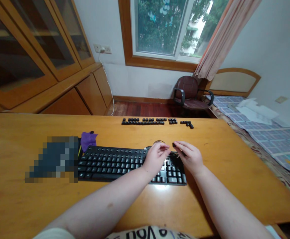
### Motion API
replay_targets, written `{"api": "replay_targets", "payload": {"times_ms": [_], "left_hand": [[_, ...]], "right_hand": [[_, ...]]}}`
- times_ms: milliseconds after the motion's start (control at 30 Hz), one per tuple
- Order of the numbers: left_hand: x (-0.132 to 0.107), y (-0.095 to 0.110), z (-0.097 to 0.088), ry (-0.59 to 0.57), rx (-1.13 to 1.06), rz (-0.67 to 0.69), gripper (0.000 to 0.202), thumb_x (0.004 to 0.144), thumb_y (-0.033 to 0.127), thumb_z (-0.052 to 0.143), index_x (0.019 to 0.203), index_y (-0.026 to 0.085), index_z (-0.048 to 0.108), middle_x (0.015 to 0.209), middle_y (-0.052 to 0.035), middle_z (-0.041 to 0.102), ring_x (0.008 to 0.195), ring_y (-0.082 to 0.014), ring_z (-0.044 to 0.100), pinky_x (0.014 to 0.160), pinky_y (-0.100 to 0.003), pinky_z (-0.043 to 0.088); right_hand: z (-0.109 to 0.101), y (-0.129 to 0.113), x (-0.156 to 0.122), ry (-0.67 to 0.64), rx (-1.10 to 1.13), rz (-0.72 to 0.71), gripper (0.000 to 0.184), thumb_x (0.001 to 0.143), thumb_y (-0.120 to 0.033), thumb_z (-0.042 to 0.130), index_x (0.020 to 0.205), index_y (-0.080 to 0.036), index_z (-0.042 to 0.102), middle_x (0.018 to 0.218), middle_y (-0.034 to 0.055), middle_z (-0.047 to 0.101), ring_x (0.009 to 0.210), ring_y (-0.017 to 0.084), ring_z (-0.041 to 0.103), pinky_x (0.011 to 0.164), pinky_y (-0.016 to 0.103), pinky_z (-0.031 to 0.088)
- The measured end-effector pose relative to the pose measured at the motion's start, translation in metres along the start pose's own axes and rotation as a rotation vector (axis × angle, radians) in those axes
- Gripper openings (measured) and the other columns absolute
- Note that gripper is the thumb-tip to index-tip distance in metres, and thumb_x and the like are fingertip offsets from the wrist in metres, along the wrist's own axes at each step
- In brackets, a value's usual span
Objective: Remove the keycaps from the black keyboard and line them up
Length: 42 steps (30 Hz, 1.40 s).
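You are wearing a pale garment (149,232) whose large dark printed letters are showing at the bottom edge of the view. They are appearing to read "You", and the few letters after them are being cut off and staying unreadable. The black keyboard (110,162) on the worktop (234,172) is showing pale legends on its keys, but they are coming out too small to read. The loose keycaps (145,121) lying in a row near the far edge are giving no legible marks, and a pixelated patch (52,159) is blurring whatever lies left of the keyboard.
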<state>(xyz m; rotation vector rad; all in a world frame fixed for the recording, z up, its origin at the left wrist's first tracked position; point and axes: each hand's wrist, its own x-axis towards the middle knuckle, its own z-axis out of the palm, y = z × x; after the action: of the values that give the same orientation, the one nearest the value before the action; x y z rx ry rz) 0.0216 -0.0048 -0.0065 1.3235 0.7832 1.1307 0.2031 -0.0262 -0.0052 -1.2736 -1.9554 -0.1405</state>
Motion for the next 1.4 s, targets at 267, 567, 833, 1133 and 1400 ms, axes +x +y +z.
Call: {"api": "replay_targets", "payload": {"times_ms": [267, 567, 833, 1133, 1400], "left_hand": [[0.0, -0.002, -0.004, -0.005, 0.235, 0.106, 0.013, 0.084, 0.027, 0.053, 0.083, 0.017, 0.061, 0.087, -0.0061, 0.063, 0.085, -0.0166, 0.059, 0.078, -0.029, 0.048], [0.0, 0.007, -0.004, 0.01, 0.296, 0.135, 0.013, 0.083, 0.026, 0.052, 0.079, 0.017, 0.061, 0.083, -0.0042, 0.063, 0.081, -0.0161, 0.058, 0.076, -0.028, 0.045], [0.001, 0.006, -0.004, -0.003, 0.345, 0.154, 0.014, 0.083, 0.025, 0.052, 0.077, 0.017, 0.061, 0.08, -0.0039, 0.062, 0.078, -0.0159, 0.057, 0.072, -0.027, 0.044], [0.0, 0.008, -0.004, 0.0, 0.341, 0.15, 0.013, 0.082, 0.023, 0.052, 0.076, 0.017, 0.061, 0.081, -0.0043, 0.063, 0.08, -0.0163, 0.058, 0.073, -0.027, 0.045], [0.0, 0.007, -0.003, -0.005, 0.342, 0.153, 0.012, 0.082, 0.023, 0.052, 0.077, 0.017, 0.062, 0.082, -0.0046, 0.063, 0.08, -0.0167, 0.058, 0.074, -0.028, 0.046]], "right_hand": [[0.005, 0.071, -0.004, -0.196, -0.437, 0.644, 0.029, 0.084, -0.034, 0.049, 0.1, -0.022, 0.07, 0.097, 0.0073, 0.07, 0.09, 0.022, 0.064, 0.074, 0.03, 0.049], [0.023, 0.088, 0.022, -0.319, -0.554, 0.67, 0.031, 0.089, -0.032, 0.042, 0.108, -0.031, 0.066, 0.105, 0.0023, 0.064, 0.079, 0.015, 0.059, 0.059, 0.023, 0.038], [0.03, 0.114, 0.049, -0.293, -0.592, 0.726, 0.035, 0.09, -0.039, 0.037, 0.106, -0.031, 0.067, 0.108, 0.0047, 0.063, 0.08, 0.019, 0.057, 0.062, 0.026, 0.037], [0.032, 0.124, 0.06, -0.291, -0.586, 0.774, 0.034, 0.088, -0.034, 0.039, 0.109, -0.031, 0.066, 0.109, 0.0054, 0.061, 0.082, 0.019, 0.057, 0.063, 0.026, 0.037], [0.032, 0.128, 0.057, -0.227, -0.558, 0.794, 0.034, 0.087, -0.034, 0.039, 0.107, -0.031, 0.067, 0.107, 0.0057, 0.061, 0.083, 0.019, 0.056, 0.064, 0.026, 0.037]]}}
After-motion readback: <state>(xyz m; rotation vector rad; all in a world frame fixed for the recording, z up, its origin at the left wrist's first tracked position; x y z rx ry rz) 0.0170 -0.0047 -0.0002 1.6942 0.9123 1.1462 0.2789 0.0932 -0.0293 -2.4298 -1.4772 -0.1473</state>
